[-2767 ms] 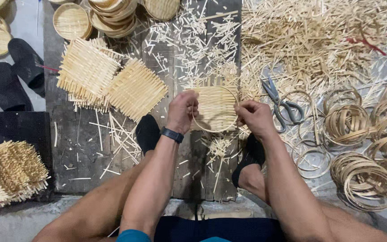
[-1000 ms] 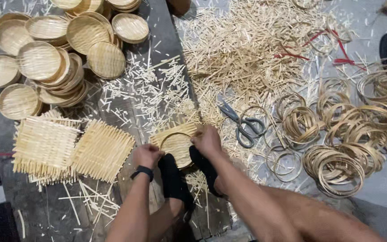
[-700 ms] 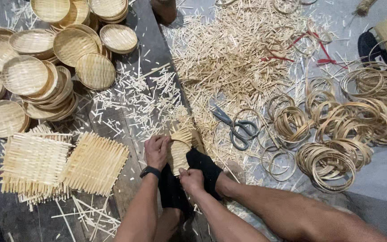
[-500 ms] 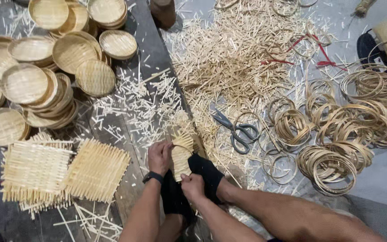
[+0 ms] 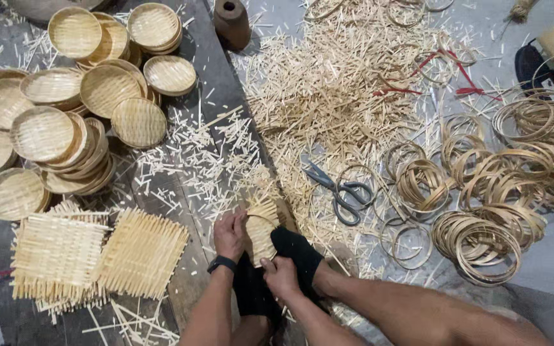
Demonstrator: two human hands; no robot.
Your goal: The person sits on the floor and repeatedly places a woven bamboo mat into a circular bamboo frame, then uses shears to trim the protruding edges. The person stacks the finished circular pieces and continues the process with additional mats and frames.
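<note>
The person sits on the floor and holds a small woven mat piece (image 5: 261, 227) with a thin round hoop on it, standing up on its edge between the two feet in black socks (image 5: 296, 253). The left hand (image 5: 231, 234) is closed around the left side of the piece, fingers wrapped over the edge. The right hand (image 5: 279, 277) is pinched shut on the bottom edge, just below the left hand. The piece sits right in front of the person, on the dark wooden board (image 5: 187, 128), with little cut sticks all around it. To do this well, I think both hands should hold tight and press the hoop down evenly, so the weave bends into a bowl shape and does not pop out. Turning it a little at a time would help keep it round. The feet can help hold it still. The scissors (image 5: 338, 189) lie near on the right, on top of a big heap of cut sticks (image 5: 341, 90). More hoops (image 5: 482, 237) lie in piles farther to the right. Two flat woven mats (image 5: 97, 253) lie on the left, just beside the left arm. Finished little baskets (image 5: 72, 122) are stacked farther up on the left, well apart from the hands.
</note>
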